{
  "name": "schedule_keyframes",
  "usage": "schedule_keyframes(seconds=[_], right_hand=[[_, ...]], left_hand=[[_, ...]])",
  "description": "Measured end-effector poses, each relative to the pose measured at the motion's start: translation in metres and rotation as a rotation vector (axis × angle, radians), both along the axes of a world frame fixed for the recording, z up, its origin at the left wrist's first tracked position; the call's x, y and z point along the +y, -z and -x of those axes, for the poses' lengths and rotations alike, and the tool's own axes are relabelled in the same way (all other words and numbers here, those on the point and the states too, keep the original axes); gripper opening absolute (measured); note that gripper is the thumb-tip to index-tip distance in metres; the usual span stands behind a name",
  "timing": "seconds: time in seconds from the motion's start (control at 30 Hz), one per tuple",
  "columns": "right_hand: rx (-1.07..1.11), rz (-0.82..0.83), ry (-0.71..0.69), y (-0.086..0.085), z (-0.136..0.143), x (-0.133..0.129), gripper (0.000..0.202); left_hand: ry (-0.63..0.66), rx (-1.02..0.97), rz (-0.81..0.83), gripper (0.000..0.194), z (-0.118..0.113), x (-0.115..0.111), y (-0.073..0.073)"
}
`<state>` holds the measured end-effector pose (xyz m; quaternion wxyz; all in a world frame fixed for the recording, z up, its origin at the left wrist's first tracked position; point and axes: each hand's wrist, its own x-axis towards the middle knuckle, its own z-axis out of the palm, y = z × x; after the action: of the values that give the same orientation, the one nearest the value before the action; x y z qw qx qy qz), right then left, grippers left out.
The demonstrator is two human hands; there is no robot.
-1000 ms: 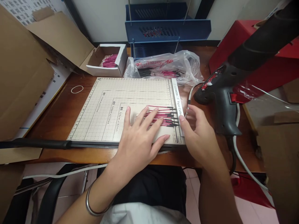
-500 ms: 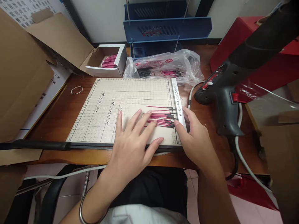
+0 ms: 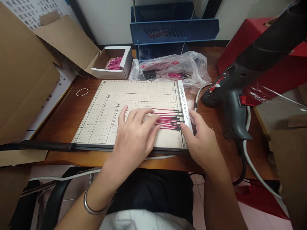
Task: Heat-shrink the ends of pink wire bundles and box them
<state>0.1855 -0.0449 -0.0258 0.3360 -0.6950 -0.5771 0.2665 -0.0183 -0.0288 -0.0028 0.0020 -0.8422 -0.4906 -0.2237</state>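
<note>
Several thin red wires with black sleeved ends (image 3: 169, 120) lie side by side on the cream gridded board of a paper cutter (image 3: 96, 111). Their black ends point right, by the cutter's white edge strip (image 3: 185, 107). My left hand (image 3: 135, 131) has its thumb and index finger closed about the wires' left ends, which it hides; its little finger stands apart. My right hand (image 3: 202, 137) grips the cutter's right edge, thumb on top near the black ends and fingers down the outer side. The cutter's black handle (image 3: 52, 146) lies along the near left edge.
Behind the board stand an open box (image 3: 123, 64) of red wires, a clear plastic bag (image 3: 196, 68) of wires and a blue rack (image 3: 175, 32). A heat gun (image 3: 232, 105) with its cable is at right. A rubber band (image 3: 82, 92) lies left.
My left hand's spread fingers have bent and drawn together at the wires' left ends, with the thumb pulled in. My right hand keeps its place on the edge. The view has shifted slightly.
</note>
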Motion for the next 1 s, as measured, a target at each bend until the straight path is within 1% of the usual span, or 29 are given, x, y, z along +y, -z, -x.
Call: schedule_keyframes(seconds=[0.1,0.2,0.33,0.47,0.53,0.6,0.67,0.73,0.8,0.9,1.0], right_hand=[[0.001,0.001,-0.003,-0.001,0.0,0.001,0.05],[0.001,0.009,0.005,-0.002,0.0,0.001,0.051],[0.006,0.027,0.007,-0.002,0.0,0.0,0.052],[0.028,0.048,-0.002,-0.002,0.0,-0.001,0.052],[0.044,-0.006,0.025,-0.001,0.0,-0.002,0.055],[0.042,-0.107,0.042,0.001,0.0,-0.002,0.057],[0.02,-0.212,0.028,0.002,-0.001,-0.003,0.052],[-0.002,-0.297,-0.001,0.003,-0.002,-0.004,0.041],[-0.025,-0.35,0.002,0.001,-0.003,-0.004,0.034],[-0.108,-0.339,-0.038,-0.008,-0.009,-0.001,0.029],[-0.206,-0.244,-0.133,-0.024,-0.019,0.008,0.021]], left_hand=[[0.04,0.039,0.049,0.019,0.001,0.015,-0.009],[0.082,0.073,0.096,0.018,0.001,0.025,-0.014],[0.108,0.07,0.156,0.018,0.0,0.031,-0.014],[0.116,0.047,0.195,0.019,0.001,0.031,-0.014],[0.096,0.018,0.203,0.02,0.002,0.03,-0.013],[0.078,-0.017,0.215,0.02,0.003,0.029,-0.013],[0.077,-0.036,0.227,0.017,0.004,0.029,-0.012],[0.091,-0.027,0.232,0.014,0.004,0.03,-0.012],[0.107,-0.009,0.226,0.012,0.003,0.032,-0.012],[0.125,0.019,0.231,0.014,0.002,0.036,-0.015],[0.145,0.063,0.248,0.017,0.001,0.041,-0.018]])
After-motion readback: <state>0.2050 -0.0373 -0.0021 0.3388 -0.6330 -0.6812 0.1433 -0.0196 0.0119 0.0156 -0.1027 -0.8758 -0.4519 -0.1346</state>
